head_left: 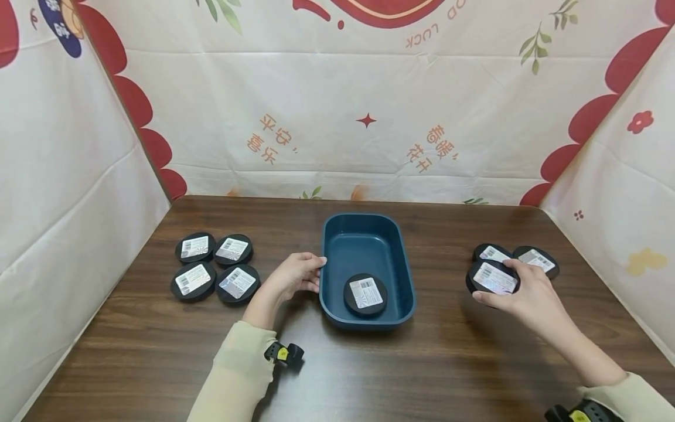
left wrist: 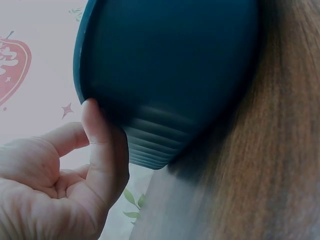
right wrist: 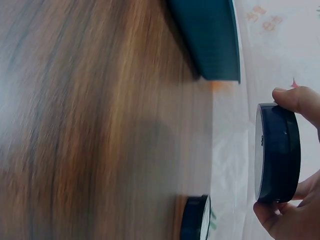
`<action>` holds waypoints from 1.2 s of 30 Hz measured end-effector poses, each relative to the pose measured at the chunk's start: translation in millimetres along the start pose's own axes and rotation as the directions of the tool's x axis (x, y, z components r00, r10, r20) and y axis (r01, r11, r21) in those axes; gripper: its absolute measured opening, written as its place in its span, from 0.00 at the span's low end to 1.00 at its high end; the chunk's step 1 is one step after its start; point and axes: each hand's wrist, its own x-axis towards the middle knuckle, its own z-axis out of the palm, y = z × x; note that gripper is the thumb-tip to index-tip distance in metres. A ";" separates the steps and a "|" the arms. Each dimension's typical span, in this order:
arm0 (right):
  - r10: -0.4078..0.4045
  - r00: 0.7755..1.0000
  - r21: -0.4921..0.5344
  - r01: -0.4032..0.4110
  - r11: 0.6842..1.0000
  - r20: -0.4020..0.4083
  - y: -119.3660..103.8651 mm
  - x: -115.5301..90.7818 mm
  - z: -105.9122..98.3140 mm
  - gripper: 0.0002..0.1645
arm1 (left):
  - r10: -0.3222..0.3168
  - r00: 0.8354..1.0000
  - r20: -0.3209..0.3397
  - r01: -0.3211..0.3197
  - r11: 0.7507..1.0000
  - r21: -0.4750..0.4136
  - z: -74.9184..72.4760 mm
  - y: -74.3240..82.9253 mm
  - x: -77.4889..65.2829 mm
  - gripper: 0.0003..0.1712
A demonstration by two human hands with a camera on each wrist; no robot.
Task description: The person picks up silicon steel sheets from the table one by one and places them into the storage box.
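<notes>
A blue rectangular tray point(head_left: 329, 225) stands mid-table with one round black tin point(head_left: 365, 295), white barcode label up, lying near its front end. My left hand point(head_left: 297, 275) holds the tray's left rim; in the left wrist view, its fingertips point(left wrist: 91, 112) are at the rim and outer wall. At the right, my right hand point(head_left: 532, 296) grips another labelled black tin point(head_left: 494, 278) by its edges. The right wrist view shows this tin point(right wrist: 280, 152) raised off the table between thumb and fingers. Two more tins point(head_left: 537, 259) lie just behind it, one partly covered.
Several similar black tins point(head_left: 194, 281) lie close together on the left of the brown wooden table point(head_left: 422, 375). A printed white cloth point(head_left: 337, 88) hangs behind the table and along both sides.
</notes>
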 end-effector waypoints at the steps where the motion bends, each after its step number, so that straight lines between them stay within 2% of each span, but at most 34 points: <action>1: -0.003 1.000 0.005 0.003 1.000 0.001 -2.6 0.3 0.8 0.57 | 0.001 1.000 -0.001 -0.001 1.000 -0.002 0.0 -0.1 -0.2 0.12; 17: -0.048 0.994 0.019 0.046 0.999 0.096 -34.5 6.0 8.1 0.57 | -0.002 1.000 -0.009 0.002 1.000 -0.001 0.3 -0.5 -0.2 0.13; 23: -0.074 0.993 0.016 0.073 0.997 0.095 -48.7 8.0 8.6 0.56 | 0.003 1.000 -0.001 -0.003 1.000 0.000 -0.1 -1.2 0.3 0.12; 36: -0.063 0.987 0.026 0.060 0.998 0.150 -79.3 11.7 12.2 0.59 | -0.006 1.000 -0.011 0.006 1.000 0.000 0.4 0.7 -0.7 0.13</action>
